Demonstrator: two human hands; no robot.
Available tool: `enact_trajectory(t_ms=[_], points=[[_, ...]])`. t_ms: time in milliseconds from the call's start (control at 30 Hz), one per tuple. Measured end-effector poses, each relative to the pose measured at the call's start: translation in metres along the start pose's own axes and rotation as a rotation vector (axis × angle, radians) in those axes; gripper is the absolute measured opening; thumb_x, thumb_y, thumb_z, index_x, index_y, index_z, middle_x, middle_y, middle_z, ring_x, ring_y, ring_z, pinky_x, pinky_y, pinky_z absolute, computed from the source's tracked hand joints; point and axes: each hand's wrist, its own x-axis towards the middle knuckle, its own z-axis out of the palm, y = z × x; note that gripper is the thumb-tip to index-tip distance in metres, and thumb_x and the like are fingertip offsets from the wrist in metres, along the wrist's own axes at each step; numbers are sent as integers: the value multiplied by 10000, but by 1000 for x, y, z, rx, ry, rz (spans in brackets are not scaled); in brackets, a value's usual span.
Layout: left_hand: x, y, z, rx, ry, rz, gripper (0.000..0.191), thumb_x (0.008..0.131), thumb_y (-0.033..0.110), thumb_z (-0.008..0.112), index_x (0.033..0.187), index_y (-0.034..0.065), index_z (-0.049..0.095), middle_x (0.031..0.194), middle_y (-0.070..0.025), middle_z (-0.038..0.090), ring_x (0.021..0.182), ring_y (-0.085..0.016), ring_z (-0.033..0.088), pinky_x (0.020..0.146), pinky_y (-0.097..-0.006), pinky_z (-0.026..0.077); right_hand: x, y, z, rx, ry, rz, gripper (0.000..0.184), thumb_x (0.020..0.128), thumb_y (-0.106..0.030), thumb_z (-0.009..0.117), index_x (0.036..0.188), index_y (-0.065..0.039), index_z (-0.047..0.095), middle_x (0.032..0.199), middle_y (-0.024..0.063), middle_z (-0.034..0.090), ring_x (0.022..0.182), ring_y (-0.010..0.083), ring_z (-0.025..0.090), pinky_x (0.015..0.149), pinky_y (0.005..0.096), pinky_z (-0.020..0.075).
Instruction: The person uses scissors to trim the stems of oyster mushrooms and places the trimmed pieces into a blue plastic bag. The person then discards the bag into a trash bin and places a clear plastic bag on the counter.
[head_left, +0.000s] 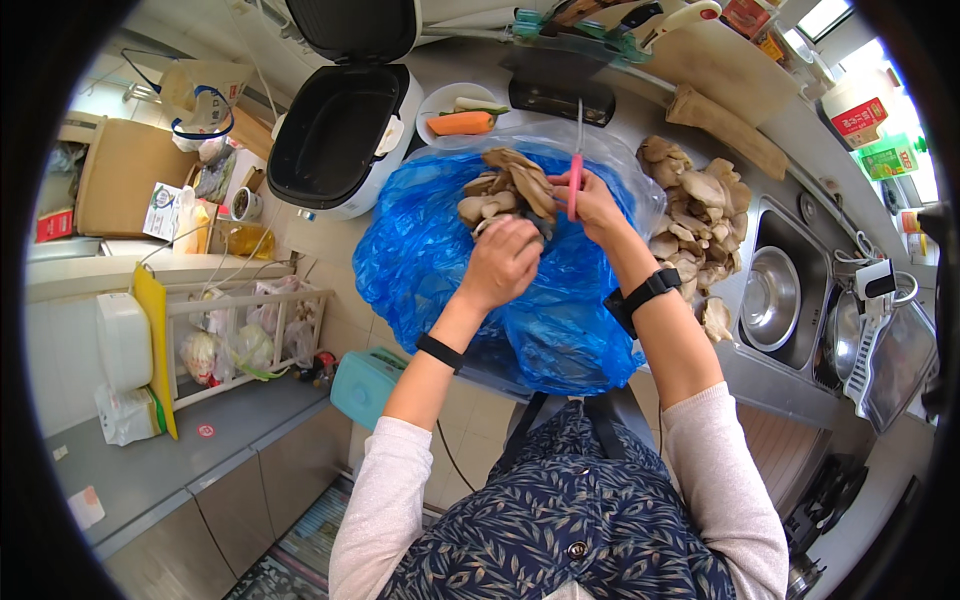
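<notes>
My left hand grips the lower end of a brown oyster mushroom cluster above a crumpled blue plastic bag. In my right hand is a pink-handled cutting tool, its narrow metal blade pointing away from me; whether it is scissors or a knife, I cannot tell. The fingertips of that hand are close to the cluster's right side. The base of the cluster is partly hidden behind my left fingers. More oyster mushrooms lie piled on the steel counter to the right of the bag.
Behind the bag, a white plate holds a carrot piece and pale green stalks. An open black-lined cooker stands at the left. To the right, a metal bowl sits in the sink. Knives hang on a rack behind.
</notes>
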Motion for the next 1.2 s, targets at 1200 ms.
enact_trajectory(t_ms=[1200], points=[[13,80,29,-1696,272,-1071,210,997,117,578,1204,74,577,1144,-57,642,1047,-159,630,942,-324,518,-122,-24,-131,-380,139,-360,236,858,-131,738,1007,-17,595,826,-8,594,733,84,542,669,250,467]])
